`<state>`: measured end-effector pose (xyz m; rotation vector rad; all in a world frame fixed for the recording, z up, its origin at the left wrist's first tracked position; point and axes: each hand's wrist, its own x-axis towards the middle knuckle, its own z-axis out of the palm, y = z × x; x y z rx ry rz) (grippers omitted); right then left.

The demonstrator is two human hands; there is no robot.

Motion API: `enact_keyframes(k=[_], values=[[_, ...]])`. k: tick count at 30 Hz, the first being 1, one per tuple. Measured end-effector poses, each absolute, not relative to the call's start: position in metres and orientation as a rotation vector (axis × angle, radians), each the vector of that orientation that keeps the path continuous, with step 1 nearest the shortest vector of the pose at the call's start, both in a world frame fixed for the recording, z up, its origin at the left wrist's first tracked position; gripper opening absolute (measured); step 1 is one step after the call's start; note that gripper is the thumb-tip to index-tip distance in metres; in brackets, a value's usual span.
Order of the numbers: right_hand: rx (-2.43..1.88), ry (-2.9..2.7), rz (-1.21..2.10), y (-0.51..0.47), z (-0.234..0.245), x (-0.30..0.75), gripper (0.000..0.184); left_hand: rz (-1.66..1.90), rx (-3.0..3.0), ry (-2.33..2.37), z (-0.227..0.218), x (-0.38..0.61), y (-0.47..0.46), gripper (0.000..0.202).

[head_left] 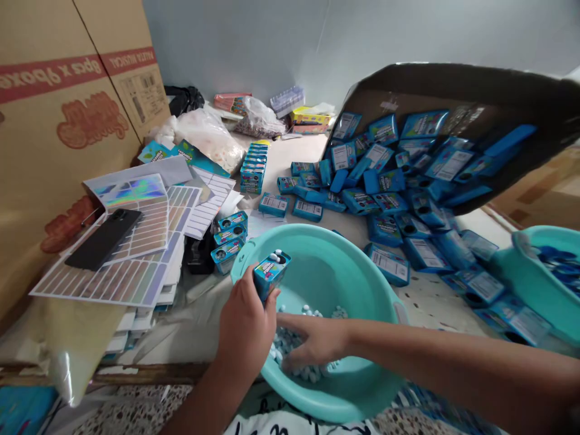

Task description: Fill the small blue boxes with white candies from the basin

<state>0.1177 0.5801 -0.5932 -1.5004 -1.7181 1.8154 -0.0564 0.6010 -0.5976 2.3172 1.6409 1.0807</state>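
Observation:
My left hand [249,317] is closed around a small blue candy tin [270,272], held tilted over the left rim of a turquoise basin [357,260]. A few white candies show at the tin's top. Inside the basin lies a heap of small white candies [312,371]. My right hand [312,341] reaches into that heap from the right, just below the tin, with thumb and fingers apart; some fingertips are hidden among the candies. Three blue tins [230,241] with round holes in their tops stand just left of the basin.
A tipped carton [371,90] spills many blue tins [385,205] across the table. Another turquoise basin [534,290] holds dark blue pieces at right. A row of tins [254,169] stands behind. Sticker sheets [136,241] with a black phone [106,238] lie left, beside large cardboard boxes [67,121].

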Motion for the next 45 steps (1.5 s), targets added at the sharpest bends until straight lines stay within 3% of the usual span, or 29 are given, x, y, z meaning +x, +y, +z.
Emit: enact_keyframes(k=[7,12,16,19,23,31,36,45], values=[[-1.584,-2.026,1.754,0.583,-0.605,0.105,0.062,1.033,2.357,1.619,-0.597,-0.057,0.602,0.044],[-1.602,-2.205,1.741,0.597,-0.602,0.113,0.040,0.912,2.401,1.581,-0.594,-0.056,0.602,0.049],[-1.715,-2.216,1.399,0.610,-0.577,0.141,0.019,0.855,2.362,1.520,-0.591,-0.052,0.601,0.043],[-1.855,-2.150,1.069,0.618,-0.543,0.163,0.014,0.873,2.393,1.460,-0.591,-0.051,0.600,0.043],[-1.829,-2.164,0.958,0.628,-0.505,0.170,0.017,0.771,2.476,1.347,-0.593,-0.055,0.602,0.039],[-1.866,-2.460,0.736,0.656,-0.480,0.135,0.024,0.696,2.199,1.407,-0.585,-0.056,0.607,0.032],[-1.998,-2.780,0.688,0.655,-0.452,0.123,0.041,0.627,2.028,1.467,-0.579,-0.054,0.608,0.033],[-1.938,-2.804,0.731,0.659,-0.442,0.114,0.046,0.673,2.036,1.480,-0.587,-0.057,0.609,0.032]])
